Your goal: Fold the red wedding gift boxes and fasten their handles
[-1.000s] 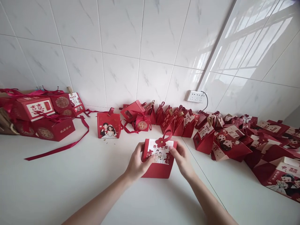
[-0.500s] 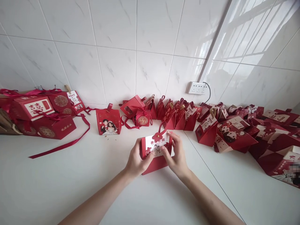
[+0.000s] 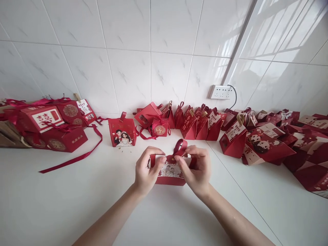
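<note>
In the middle of the table stands a red gift box (image 3: pixel 170 180) with a white printed band showing a drawn couple. A red loop handle (image 3: pixel 180 147) rises from its top, fixed with a small gold stud. My left hand (image 3: pixel 149 169) grips the box's left upper edge, thumb on the front and fingers behind. Its right upper edge is held by my right hand (image 3: pixel 197 169), with the thumb close to the stud and the fingers beside the loop. The fingers behind the box are partly hidden.
Behind the box stands a row of red gift boxes (image 3: pixel 189 126), and a box with a bride-and-groom print (image 3: pixel 122 133) sits to its left. Stacked boxes (image 3: pixel 64 138) and a loose ribbon (image 3: pixel 74 162) lie far left. More boxes (image 3: pixel 266 143) crowd the right, below a power strip (image 3: pixel 221 92).
Both hands have moved up to the box's top beside the loop handle. The box's front now looks shorter and tipped back, and the view has shifted slightly.
</note>
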{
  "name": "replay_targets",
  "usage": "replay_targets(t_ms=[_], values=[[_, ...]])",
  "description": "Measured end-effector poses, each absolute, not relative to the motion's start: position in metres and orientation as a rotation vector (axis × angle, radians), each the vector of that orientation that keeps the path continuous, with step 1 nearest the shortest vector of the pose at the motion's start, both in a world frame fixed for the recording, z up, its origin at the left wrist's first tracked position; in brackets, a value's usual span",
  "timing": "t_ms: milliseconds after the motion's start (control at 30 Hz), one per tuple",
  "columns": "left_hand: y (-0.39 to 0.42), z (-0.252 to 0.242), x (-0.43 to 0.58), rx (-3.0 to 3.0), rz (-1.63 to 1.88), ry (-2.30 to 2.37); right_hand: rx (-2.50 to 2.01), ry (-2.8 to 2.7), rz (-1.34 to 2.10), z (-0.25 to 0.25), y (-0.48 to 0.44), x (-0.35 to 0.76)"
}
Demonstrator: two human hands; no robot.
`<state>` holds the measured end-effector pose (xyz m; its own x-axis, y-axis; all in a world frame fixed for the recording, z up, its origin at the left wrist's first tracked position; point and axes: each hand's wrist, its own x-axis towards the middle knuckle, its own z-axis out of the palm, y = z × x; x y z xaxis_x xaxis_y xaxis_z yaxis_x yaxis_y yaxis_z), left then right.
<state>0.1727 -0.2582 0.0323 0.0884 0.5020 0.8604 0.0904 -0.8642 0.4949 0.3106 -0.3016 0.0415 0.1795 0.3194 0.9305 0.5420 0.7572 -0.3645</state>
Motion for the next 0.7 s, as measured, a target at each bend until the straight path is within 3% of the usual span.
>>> replay_targets(t_ms=[300, 700], values=[[-0.255, 0.027, 0.179, 2.365, 1.97, 0.512, -0.938, -1.604, -0.418, 0.037, -0.301, 0.319], [-0.243, 0.02, 0.179, 2.401, 1.858, 0.552, -0.972, -1.613, -0.285, 0.032, -0.292, 0.326]])
